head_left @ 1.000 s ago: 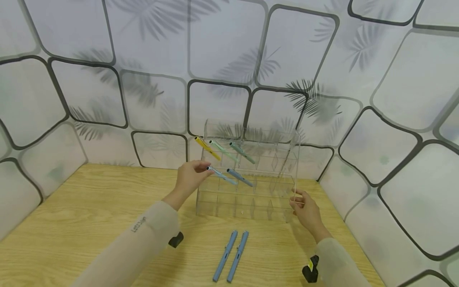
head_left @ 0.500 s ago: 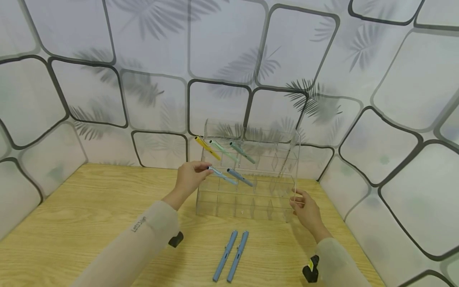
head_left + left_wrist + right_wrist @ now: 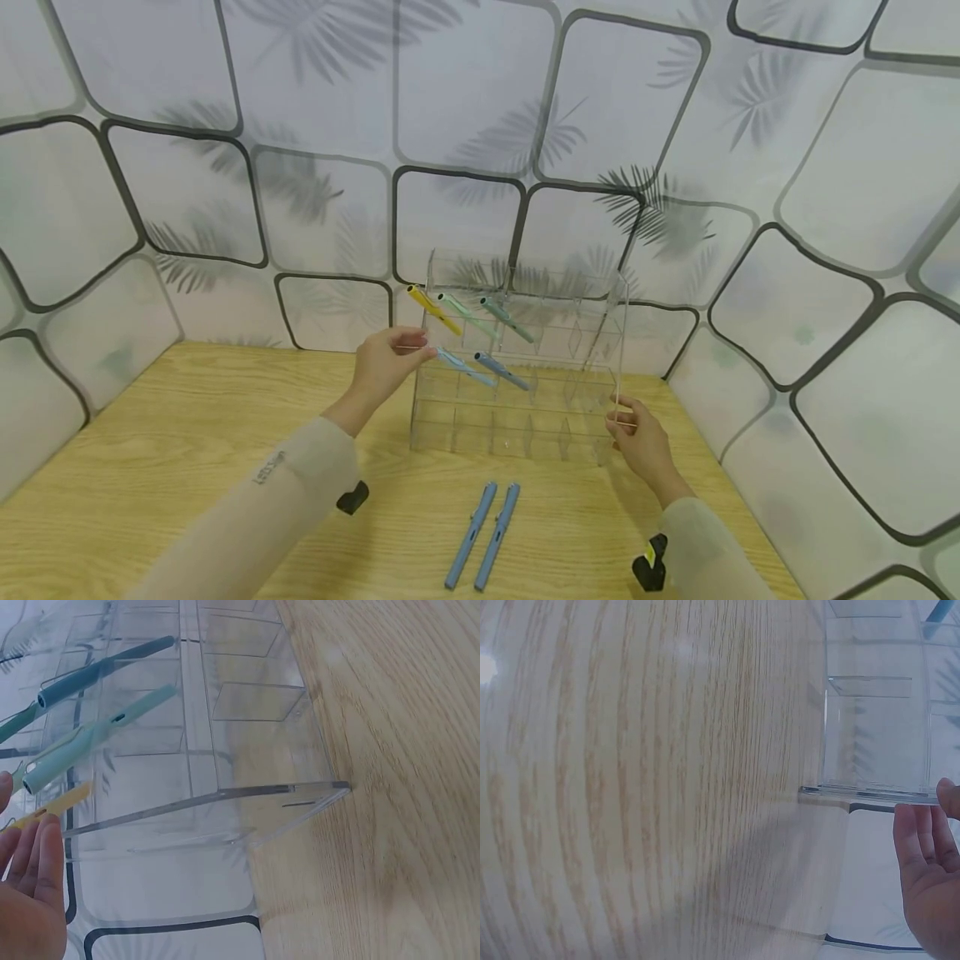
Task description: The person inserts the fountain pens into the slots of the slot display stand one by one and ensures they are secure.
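Observation:
A clear acrylic display rack (image 3: 510,442) with several tiers stands on the table. My left hand (image 3: 378,371) is at its left side, fingers loosely extended, with the thumb tip by the cap end of a light blue pen (image 3: 468,369). That pen lies slanted in a slot, beside a darker blue pen (image 3: 501,372). One tier up lie a yellow pen (image 3: 435,310), a mint pen (image 3: 467,315) and a grey-green pen (image 3: 507,320). On the opposite side my right hand (image 3: 641,442) pinches the edge of the rack's side panel (image 3: 877,793) between thumb and fingers.
Two blue pens, a left one (image 3: 471,535) and a right one (image 3: 497,537), lie side by side on the wood-grain table (image 3: 187,467) in front of the rack. A patterned curtain (image 3: 322,217) surrounds the table at the back and sides.
My left hand has let go of the light blue pen and shifted slightly left. The pen stays in its slot. My right hand has not moved.

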{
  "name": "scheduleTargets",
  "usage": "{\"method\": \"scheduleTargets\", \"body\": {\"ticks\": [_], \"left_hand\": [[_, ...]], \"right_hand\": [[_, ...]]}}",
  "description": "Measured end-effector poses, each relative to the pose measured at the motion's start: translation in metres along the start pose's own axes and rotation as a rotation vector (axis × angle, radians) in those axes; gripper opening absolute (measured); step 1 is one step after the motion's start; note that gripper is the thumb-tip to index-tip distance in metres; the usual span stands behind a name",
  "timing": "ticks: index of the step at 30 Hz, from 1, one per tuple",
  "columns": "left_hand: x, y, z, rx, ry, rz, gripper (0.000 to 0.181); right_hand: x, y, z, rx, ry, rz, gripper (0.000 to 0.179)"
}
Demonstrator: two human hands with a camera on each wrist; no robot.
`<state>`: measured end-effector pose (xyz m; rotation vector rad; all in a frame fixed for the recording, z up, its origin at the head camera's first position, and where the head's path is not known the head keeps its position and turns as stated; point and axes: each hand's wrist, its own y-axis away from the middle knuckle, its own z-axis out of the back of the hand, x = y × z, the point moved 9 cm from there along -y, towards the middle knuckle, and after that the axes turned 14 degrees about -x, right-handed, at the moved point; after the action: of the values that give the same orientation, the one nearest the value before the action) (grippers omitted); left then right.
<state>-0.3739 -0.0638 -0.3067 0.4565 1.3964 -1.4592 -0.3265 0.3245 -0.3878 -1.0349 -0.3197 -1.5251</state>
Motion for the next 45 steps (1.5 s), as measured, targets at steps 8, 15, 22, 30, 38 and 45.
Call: {"method": "scheduleTargets", "body": {"ticks": [8,15,22,30,38,45], "left_hand": [[0.017,0.007,0.019,-0.014,0.004,0.127,0.047],[0.040,0.028,0.027,0.026,-0.012,0.206,0.054],[0.060,0.056,0.026,0.080,-0.040,0.245,0.056],[0.074,0.090,0.020,0.119,-0.027,0.303,0.052],[0.071,0.118,0.001,0.149,0.009,0.316,0.051],[0.061,0.141,-0.021,0.237,0.055,0.316,0.058]], "right_hand": [[-0.001,-0.001,-0.001,0.001,-0.001,-0.007,0.046],[-0.002,-0.001,-0.001,-0.001,-0.001,-0.012,0.046],[-0.003,-0.001,0.000,-0.003,-0.003,-0.015,0.046],[-0.002,-0.001,0.000,-0.004,-0.006,-0.015,0.046],[-0.001,0.000,0.000,-0.002,-0.008,-0.010,0.046],[-0.002,-0.001,-0.001,-0.003,-0.017,-0.006,0.046]]}}
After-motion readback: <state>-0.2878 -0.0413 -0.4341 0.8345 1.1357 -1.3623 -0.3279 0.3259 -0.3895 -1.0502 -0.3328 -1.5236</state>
